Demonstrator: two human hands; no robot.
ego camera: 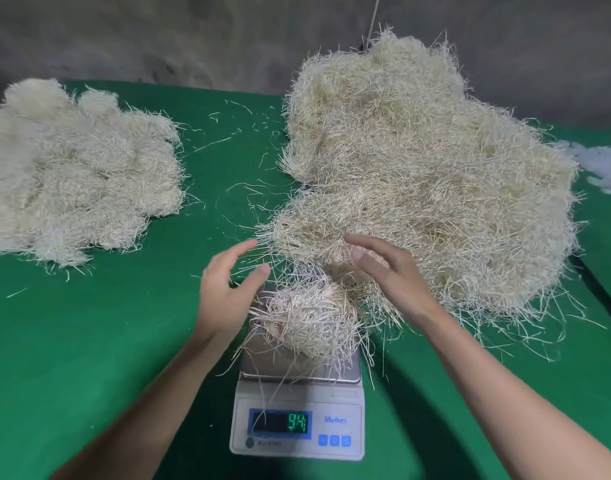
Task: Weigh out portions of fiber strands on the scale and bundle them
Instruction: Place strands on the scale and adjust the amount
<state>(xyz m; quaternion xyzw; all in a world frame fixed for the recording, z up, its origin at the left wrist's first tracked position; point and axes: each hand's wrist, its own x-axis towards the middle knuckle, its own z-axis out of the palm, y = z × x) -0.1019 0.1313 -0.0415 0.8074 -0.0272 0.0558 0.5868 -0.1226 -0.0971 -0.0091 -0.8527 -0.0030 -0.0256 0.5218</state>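
A white digital scale (299,420) stands on the green table near the front, its display showing green digits. On its steel pan lies a small clump of pale fiber strands (309,317). A big loose heap of the same fibers (428,174) fills the right side, reaching down to the pan. My left hand (228,285) hovers just left of the clump, fingers apart, with only stray strands near its fingertips. My right hand (390,271) rests with spread fingers on the near edge of the big heap, above the scale.
A second pile of fiber portions (72,174) lies at the far left of the green table (89,341). Loose strands are scattered between the piles. White material (605,168) sits at the right edge. A grey wall runs behind.
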